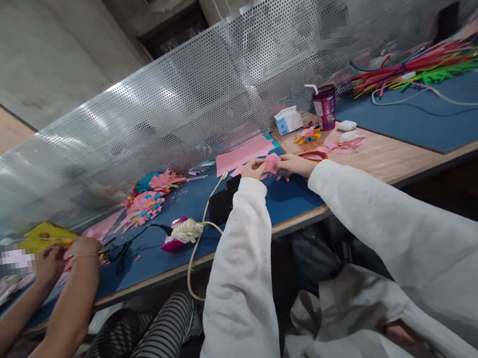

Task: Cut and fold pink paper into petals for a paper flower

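Between my two hands is a small pink paper piece (272,163), held just above the blue table mat. My left hand (254,169) pinches its left edge. On the other side my right hand (298,165) grips the right edge, its lower fingers partly hidden. Red-handled scissors (315,156) lie right beside my right hand, mostly covered by it. Behind my hands rests a larger pink paper sheet (242,155). Pink paper scraps (345,145) are scattered to the right on the wooden surface.
A purple cup (325,107) with a straw stands near a tissue pack (288,120) and a white case (346,125). A power strip (186,231) with cables lies to the left, near paper flowers (147,204). A co-worker's hands (82,248) work at far left. Pipe cleaners (419,68) lie right.
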Available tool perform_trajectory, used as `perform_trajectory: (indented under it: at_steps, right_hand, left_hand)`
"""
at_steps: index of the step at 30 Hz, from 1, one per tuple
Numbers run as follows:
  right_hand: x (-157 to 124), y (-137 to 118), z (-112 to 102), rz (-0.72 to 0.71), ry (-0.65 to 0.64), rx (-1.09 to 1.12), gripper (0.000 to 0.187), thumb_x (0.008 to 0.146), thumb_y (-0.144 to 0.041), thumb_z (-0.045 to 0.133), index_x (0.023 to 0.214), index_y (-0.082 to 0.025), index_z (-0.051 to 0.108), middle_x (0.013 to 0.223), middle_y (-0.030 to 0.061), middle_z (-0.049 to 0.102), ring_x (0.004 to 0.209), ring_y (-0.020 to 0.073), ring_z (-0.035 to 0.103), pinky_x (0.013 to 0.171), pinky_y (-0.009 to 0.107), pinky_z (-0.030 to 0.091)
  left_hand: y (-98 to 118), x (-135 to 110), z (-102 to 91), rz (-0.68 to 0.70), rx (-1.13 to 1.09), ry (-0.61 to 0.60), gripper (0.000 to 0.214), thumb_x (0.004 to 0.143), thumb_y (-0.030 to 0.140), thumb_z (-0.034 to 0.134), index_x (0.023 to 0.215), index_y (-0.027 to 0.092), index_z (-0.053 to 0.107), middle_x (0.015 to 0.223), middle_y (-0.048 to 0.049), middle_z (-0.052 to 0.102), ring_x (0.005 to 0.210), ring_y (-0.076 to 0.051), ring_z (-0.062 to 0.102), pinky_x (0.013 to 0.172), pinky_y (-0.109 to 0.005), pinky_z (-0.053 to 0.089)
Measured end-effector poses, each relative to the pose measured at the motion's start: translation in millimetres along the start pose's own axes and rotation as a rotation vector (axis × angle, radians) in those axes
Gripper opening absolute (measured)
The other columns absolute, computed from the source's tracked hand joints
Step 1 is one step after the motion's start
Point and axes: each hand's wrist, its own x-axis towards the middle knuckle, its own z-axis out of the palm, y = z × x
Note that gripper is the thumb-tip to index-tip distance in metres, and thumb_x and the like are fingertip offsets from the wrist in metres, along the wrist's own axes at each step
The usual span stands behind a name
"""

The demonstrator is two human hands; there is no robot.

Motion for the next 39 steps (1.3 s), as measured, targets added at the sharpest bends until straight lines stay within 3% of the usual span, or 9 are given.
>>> perform_trajectory:
  at_steps: [3,8,13,18,21,25,28,33,39]
  right_hand:
    - [3.5,2.2,-0.6,-0.045,0.062,-0.079,0.008,0.083,-0.006,0.045,0.084,-0.011,0.052,0.084,0.0067,0.063,0.057,0.0094,0.058,0.037,0.014,0.04]
    - [12.2,13.2,-8.1,-0.234,0.241,-0.244,0.009,0.08,-0.018,0.052,0.072,-0.013,0.051,0.064,0.0015,0.055,0.054,0.0107,0.053,0.035,0.016,0.037]
    - [10.5,13.6,-9.1,-0.238,0.189,-0.301,0.014,0.075,-0.024,0.056,0.068,-0.012,0.056,0.056,-0.0015,0.049,0.047,0.0082,0.045,0.039,0.017,0.035]
    - [5.9,8.5,-5.0,-0.304,0.196,-0.364,0.013,0.07,-0.018,0.055,0.081,-0.011,0.058,0.065,-0.0005,0.055,0.053,0.0088,0.046,0.048,0.019,0.037]
    - [5.4,8.4,-4.7,-0.379,0.204,-0.469,0.007,0.071,-0.016,0.052,0.07,-0.011,0.058,0.06,-0.0008,0.054,0.055,0.009,0.047,0.054,0.02,0.037]
    - [5.5,8.3,-5.1,-0.296,0.161,-0.433,0.022,0.082,-0.024,0.044,0.067,-0.012,0.057,0.057,-0.0002,0.053,0.046,0.0079,0.045,0.044,0.019,0.035]
    - [5.5,6.6,-5.4,-0.22,0.182,-0.312,0.022,0.084,-0.025,0.044,0.071,-0.012,0.057,0.059,0.0006,0.056,0.041,0.0073,0.045,0.038,0.017,0.034]
    - [6.2,5.1,-5.6,-0.197,0.226,-0.19,0.018,0.082,-0.021,0.046,0.069,-0.013,0.054,0.057,0.0007,0.055,0.043,0.0079,0.047,0.035,0.016,0.036]
    - [9.1,9.9,-6.4,-0.222,0.198,-0.172,0.017,0.08,-0.024,0.053,0.068,-0.012,0.056,0.058,0.001,0.055,0.047,0.008,0.049,0.034,0.014,0.036]
  left_hand:
    - [0.9,1.1,-0.6,-0.006,0.025,0.071,0.01,0.064,0.012,0.06,0.073,0.012,0.063,0.07,-0.0045,0.066,0.063,-0.014,0.06,0.065,-0.03,0.052]
    - [-2.1,2.2,3.5,-0.005,0.046,0.112,0.01,0.062,0.008,0.057,0.069,0.015,0.061,0.061,0.0,0.059,0.059,-0.011,0.056,0.064,-0.027,0.05]
    - [-4.7,3.0,3.1,-0.018,0.021,0.087,0.008,0.065,0.011,0.054,0.068,0.015,0.06,0.065,-0.0009,0.059,0.056,-0.011,0.054,0.059,-0.027,0.049]
    - [-10.4,4.5,2.8,-0.033,0.046,0.056,0.01,0.067,0.01,0.05,0.066,0.015,0.058,0.064,-0.0011,0.059,0.054,-0.011,0.053,0.055,-0.025,0.048]
    - [-11.3,4.1,3.9,-0.049,0.059,0.042,0.009,0.068,0.01,0.051,0.067,0.016,0.058,0.063,-0.0004,0.059,0.055,-0.011,0.054,0.053,-0.023,0.048]
    - [-5.4,1.5,5.1,-0.062,-0.008,0.054,0.012,0.07,0.014,0.055,0.082,0.016,0.059,0.07,-0.001,0.06,0.057,-0.01,0.055,0.051,-0.021,0.047]
    - [1.2,-0.7,5.6,-0.147,-0.063,0.037,0.017,0.071,0.014,0.058,0.088,0.015,0.057,0.073,-0.0007,0.061,0.052,-0.008,0.054,0.051,-0.022,0.047]
    - [4.7,-0.8,5.4,-0.189,-0.09,0.058,0.009,0.07,0.012,0.059,0.074,0.015,0.052,0.057,0.0049,0.053,0.042,-0.006,0.05,0.051,-0.023,0.048]
    - [4.1,1.1,4.4,-0.188,-0.138,0.086,0.015,0.066,0.014,0.064,0.067,0.015,0.05,0.05,0.0066,0.048,0.043,-0.005,0.047,0.053,-0.025,0.05]
